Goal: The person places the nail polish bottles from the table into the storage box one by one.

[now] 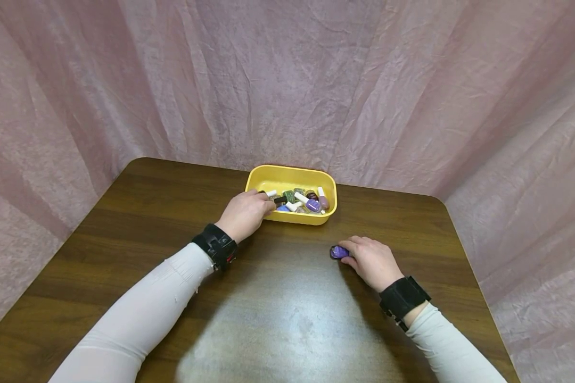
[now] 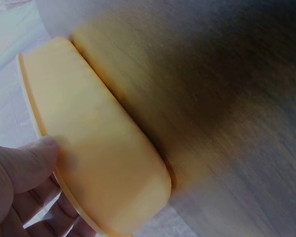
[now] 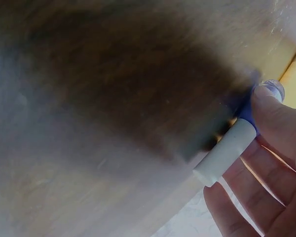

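Observation:
My left hand [image 1: 245, 215] grips the front left rim of a yellow plastic bin [image 1: 292, 218]. In the left wrist view the thumb [image 2: 42, 155] presses the bin's outer wall while the other fingers go behind the rim. Several nail polish bottles lie jumbled inside, among them a purple one [image 1: 313, 205], a green one [image 1: 289, 197] and a mauve one [image 1: 323, 201]. To the right, in front of the bin, my right hand [image 1: 372, 261] pinches a purple nail polish bottle [image 1: 339, 252]. Its white cap [image 3: 226, 154] shows in the right wrist view, pointing back under the fingers.
The bin stands near the back edge of a dark brown wooden table [image 1: 172, 183]. Behind and beside the table hangs a pink curtain [image 1: 287, 80]. Black straps [image 1: 216, 244] circle both wrists.

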Motion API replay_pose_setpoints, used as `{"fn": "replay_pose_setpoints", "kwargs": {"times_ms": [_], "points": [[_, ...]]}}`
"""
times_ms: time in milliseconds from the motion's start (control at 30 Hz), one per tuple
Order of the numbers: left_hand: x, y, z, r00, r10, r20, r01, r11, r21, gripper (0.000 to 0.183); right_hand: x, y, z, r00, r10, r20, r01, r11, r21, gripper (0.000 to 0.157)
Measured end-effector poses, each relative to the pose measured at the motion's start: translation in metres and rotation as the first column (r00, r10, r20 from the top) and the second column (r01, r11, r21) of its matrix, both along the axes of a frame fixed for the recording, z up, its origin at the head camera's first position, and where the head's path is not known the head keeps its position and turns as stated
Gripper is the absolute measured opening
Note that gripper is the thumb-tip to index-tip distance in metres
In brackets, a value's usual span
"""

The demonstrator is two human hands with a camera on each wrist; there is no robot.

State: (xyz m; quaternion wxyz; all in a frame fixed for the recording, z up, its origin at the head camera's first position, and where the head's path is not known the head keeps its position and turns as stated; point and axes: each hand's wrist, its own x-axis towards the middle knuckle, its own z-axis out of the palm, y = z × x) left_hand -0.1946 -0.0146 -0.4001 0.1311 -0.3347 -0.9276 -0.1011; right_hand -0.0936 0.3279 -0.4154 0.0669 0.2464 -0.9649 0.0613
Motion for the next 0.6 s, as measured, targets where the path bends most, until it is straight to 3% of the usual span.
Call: {"fn": "replay_pose_setpoints", "kwargs": {"times_ms": [600], "points": [[-0.0004,-0.0010,-0.0011,1.000,-0.003,-0.008,0.002,1.000,-0.003,0.006,-0.0016,-0.0075,0.0054,0.999,0.003,-0.050,-0.002,1.000,0.017,0.031]]}}
